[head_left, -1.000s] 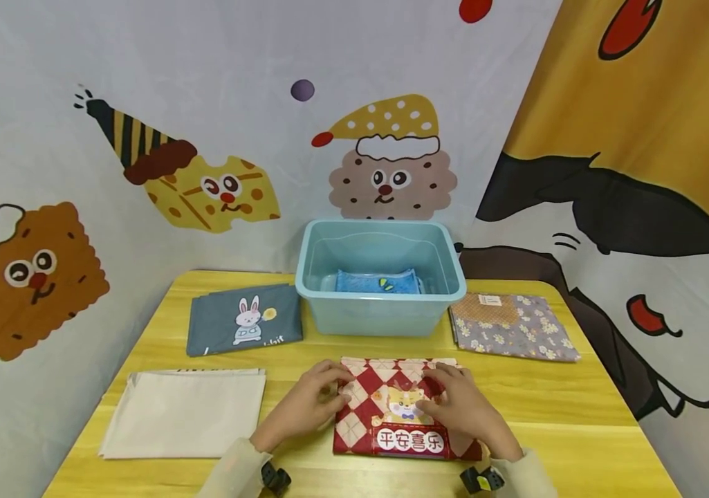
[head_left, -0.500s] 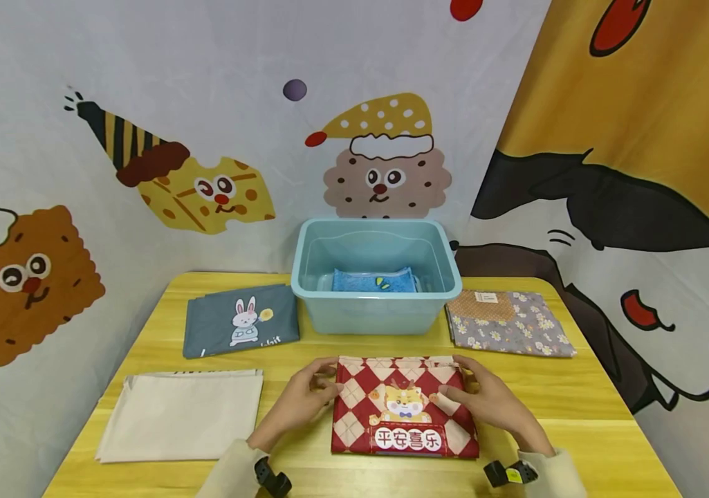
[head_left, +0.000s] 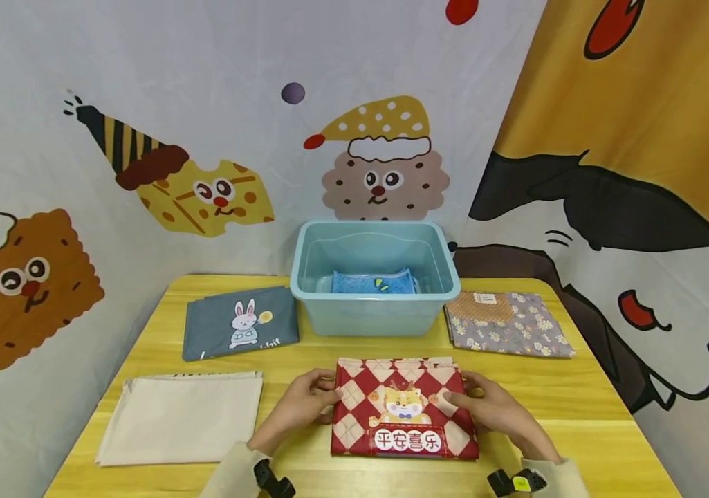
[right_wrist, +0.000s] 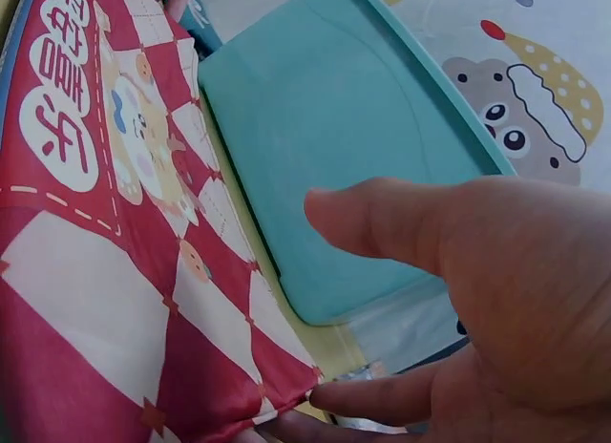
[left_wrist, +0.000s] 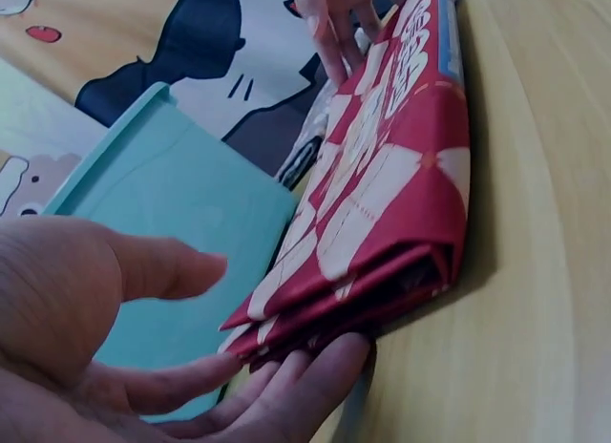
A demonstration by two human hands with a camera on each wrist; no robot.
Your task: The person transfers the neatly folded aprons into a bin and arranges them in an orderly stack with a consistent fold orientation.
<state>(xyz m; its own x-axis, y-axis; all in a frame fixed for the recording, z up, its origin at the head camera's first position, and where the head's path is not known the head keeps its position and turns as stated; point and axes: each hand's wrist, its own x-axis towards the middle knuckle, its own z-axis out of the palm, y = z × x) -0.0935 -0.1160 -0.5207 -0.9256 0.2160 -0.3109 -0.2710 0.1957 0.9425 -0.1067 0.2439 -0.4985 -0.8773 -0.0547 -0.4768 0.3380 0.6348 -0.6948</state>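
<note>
A folded checked cloth [head_left: 404, 408], red and cream with a cartoon animal and white characters, lies near the front of the yellow table. My left hand [head_left: 304, 401] is at its left side. In the left wrist view, those fingertips [left_wrist: 329, 367] touch the lower edge of the folded layers, while the thumb stands raised and apart. On the opposite side is my right hand [head_left: 497, 408]. In the right wrist view, its fingertips [right_wrist: 358, 397] meet the cloth's edge and its thumb is lifted clear of the fabric.
Behind the cloth stands a light blue plastic bin [head_left: 375, 315] with a blue fabric item [head_left: 366, 282] inside. A folded grey-blue rabbit cloth [head_left: 211, 325] and a cream one [head_left: 182, 418] lie left. A floral cloth [head_left: 516, 328] lies right, on the table [head_left: 553, 443].
My right hand has moved off the top of the checked cloth to its right edge. The left hand has shifted slightly outward to the left edge. The cloth stays in place.
</note>
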